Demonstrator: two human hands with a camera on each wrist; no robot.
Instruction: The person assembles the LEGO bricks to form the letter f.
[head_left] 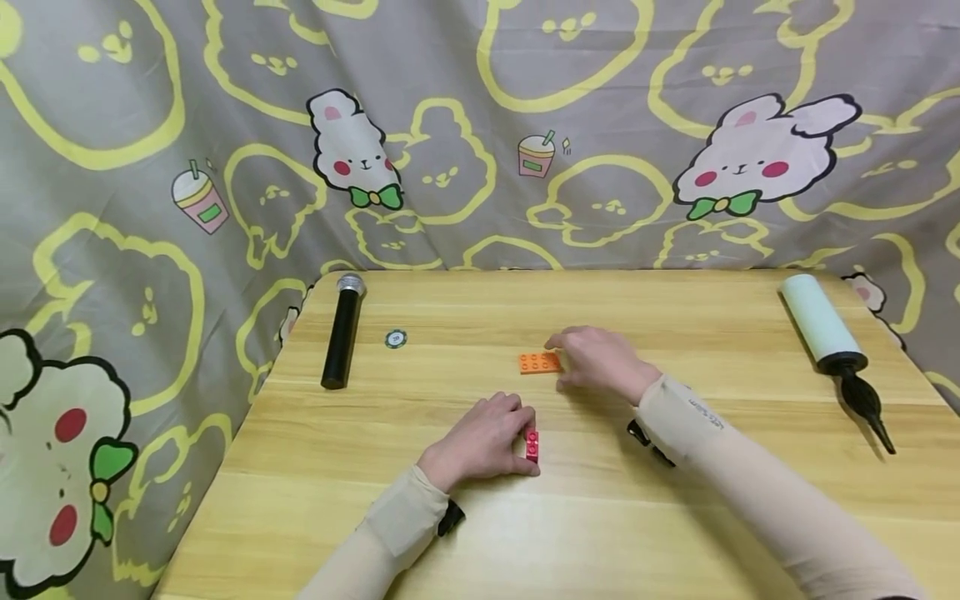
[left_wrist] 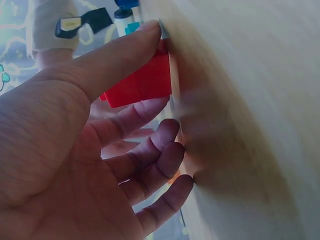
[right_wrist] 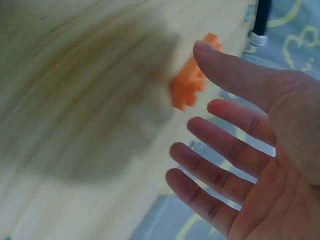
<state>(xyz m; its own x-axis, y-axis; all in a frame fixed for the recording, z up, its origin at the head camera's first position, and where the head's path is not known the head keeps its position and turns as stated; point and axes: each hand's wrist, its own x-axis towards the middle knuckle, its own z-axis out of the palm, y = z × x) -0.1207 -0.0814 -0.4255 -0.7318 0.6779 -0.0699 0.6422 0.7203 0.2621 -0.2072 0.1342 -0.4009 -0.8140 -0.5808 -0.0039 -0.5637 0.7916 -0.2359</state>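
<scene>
A red toy building brick (head_left: 532,446) with studs on top is at the table's middle. My left hand (head_left: 483,442) pinches it between thumb and index finger, as the left wrist view also shows on the brick's red side (left_wrist: 142,85). The other left fingers are bent, their tips at the tabletop. Farther back lies an orange building brick (head_left: 538,362) with two rows of studs. My right hand (head_left: 603,362) is at its right end, with thumb and fingers spread apart. In the right wrist view the thumb lies in front of part of the orange brick (right_wrist: 186,85).
A black microphone (head_left: 342,333) with a silver head lies at the left of the wooden table (head_left: 420,533), next to a round poker chip (head_left: 396,338). A pale hand pump (head_left: 821,321) with a black end lies at the right. A patterned curtain (head_left: 450,67) hangs behind the table.
</scene>
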